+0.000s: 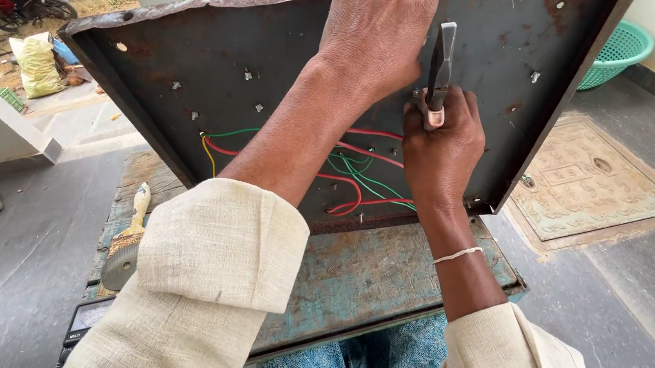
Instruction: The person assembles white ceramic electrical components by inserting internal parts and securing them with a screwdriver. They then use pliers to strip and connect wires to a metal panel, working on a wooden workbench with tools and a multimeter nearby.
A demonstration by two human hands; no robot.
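Left hand (378,25) fingertips beyond top edge

A dark, rusty metal panel (191,78) stands tilted on its lower edge across the upper middle of the frame, its inner face turned to the camera. Rust shows along its top rim and in the upper right corner. Small screw ends and holes dot its face. Red, green and yellow wires (361,175) run loosely across its lower middle, from the left of centre to the right. A pair of pliers (440,69) with a dark steel head points upward at the upper centre-right of the frame, its tip against the panel's face and its handles hidden.
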